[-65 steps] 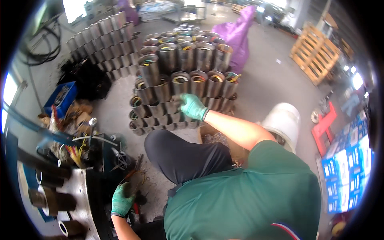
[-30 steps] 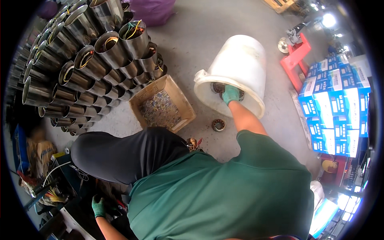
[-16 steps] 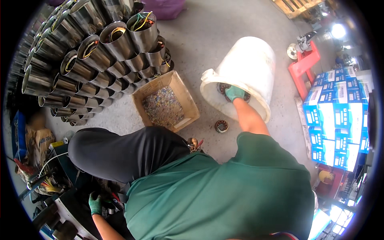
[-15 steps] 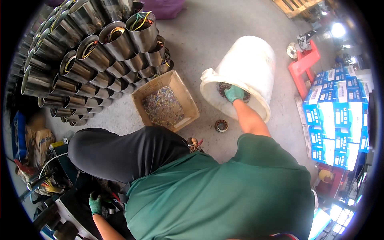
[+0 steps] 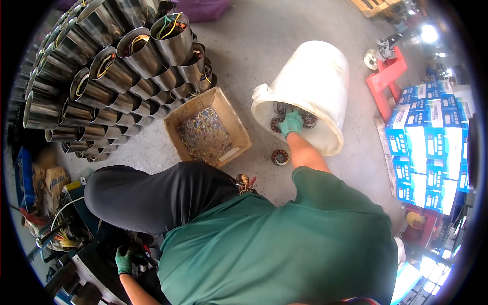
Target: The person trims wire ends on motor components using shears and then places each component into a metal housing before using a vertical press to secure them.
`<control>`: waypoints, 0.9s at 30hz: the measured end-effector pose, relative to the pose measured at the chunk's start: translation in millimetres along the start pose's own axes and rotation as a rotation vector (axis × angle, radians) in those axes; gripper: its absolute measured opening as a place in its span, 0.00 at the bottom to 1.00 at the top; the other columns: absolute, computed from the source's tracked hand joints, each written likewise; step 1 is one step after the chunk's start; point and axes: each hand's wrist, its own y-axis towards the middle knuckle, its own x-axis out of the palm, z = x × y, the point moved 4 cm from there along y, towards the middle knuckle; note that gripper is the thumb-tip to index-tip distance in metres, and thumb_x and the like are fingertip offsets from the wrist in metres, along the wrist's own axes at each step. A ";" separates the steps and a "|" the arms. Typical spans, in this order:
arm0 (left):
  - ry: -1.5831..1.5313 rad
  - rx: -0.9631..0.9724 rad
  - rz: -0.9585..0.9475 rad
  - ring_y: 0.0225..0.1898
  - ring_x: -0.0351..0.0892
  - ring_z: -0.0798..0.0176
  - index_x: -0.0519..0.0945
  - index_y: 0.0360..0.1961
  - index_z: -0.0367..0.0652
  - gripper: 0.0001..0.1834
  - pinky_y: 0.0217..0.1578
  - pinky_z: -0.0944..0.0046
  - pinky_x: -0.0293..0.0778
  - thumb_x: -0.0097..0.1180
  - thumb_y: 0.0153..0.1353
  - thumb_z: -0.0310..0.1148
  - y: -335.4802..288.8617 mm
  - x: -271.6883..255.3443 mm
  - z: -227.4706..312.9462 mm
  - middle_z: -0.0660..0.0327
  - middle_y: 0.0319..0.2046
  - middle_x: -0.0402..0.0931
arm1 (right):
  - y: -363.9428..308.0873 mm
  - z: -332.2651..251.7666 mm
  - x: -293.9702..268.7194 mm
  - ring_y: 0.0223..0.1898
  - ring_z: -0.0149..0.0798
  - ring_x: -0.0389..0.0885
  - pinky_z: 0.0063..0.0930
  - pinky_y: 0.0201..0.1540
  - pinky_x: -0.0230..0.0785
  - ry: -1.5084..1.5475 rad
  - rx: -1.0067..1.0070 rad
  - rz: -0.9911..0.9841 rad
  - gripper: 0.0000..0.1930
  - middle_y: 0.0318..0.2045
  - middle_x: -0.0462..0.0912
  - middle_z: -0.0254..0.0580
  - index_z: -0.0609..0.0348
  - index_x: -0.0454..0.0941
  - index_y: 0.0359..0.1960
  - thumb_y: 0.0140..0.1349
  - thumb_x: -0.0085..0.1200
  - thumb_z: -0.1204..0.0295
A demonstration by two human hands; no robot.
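Note:
My right hand point(image 5: 291, 123), in a green glove, reaches into the mouth of a white plastic barrel point(image 5: 317, 71) lying on its side. It is among several round motor stators point(image 5: 309, 120) with dark reddish windings. Its fingertips are hidden against them, so I cannot see whether they grip one. Another stator point(image 5: 280, 157) lies on the floor just outside the barrel's rim. At the lower left, my left hand point(image 5: 123, 261), also green-gloved, is by dark machinery, thumb and fingers apart. Beside it is a red-and-black handled thing point(image 5: 148, 252).
An open cardboard box point(image 5: 239, 152) with small coloured scraps stands left of the barrel. Many stacked metal cylinders point(image 5: 140, 51) with wires inside fill the upper left. To the right are a red pallet jack point(image 5: 386, 79) and stacked blue-and-white boxes point(image 5: 432, 147).
My right hand has shifted slightly left and toward me inside the barrel, and more stators show around it. My left hand stays in about the same place.

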 end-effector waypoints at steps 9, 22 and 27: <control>0.061 -0.005 -0.007 0.55 0.80 0.51 0.74 0.65 0.35 0.27 0.57 0.53 0.78 0.63 0.65 0.22 2.6 -11.7 -24.8 0.51 0.56 0.79 | 39.0 20.4 53.3 0.75 0.56 0.64 0.45 0.73 0.66 0.151 -0.049 0.069 0.49 0.77 0.58 0.51 0.45 0.67 0.75 0.47 0.76 0.63; 0.063 0.013 0.034 0.51 0.81 0.59 0.76 0.61 0.34 0.24 0.55 0.60 0.77 0.61 0.62 0.18 0.9 -9.8 -22.1 0.54 0.51 0.82 | 80.2 20.2 73.8 0.72 0.58 0.68 0.37 0.73 0.67 0.134 -0.037 -0.256 0.43 0.78 0.53 0.60 0.53 0.73 0.72 0.49 0.73 0.65; 0.038 0.011 -0.006 0.50 0.81 0.59 0.76 0.61 0.34 0.23 0.53 0.61 0.78 0.60 0.63 0.19 -0.3 -4.3 -7.7 0.54 0.50 0.83 | 70.9 34.6 92.7 0.71 0.57 0.70 0.37 0.72 0.68 0.172 -0.037 -0.227 0.45 0.78 0.55 0.61 0.53 0.74 0.70 0.47 0.77 0.60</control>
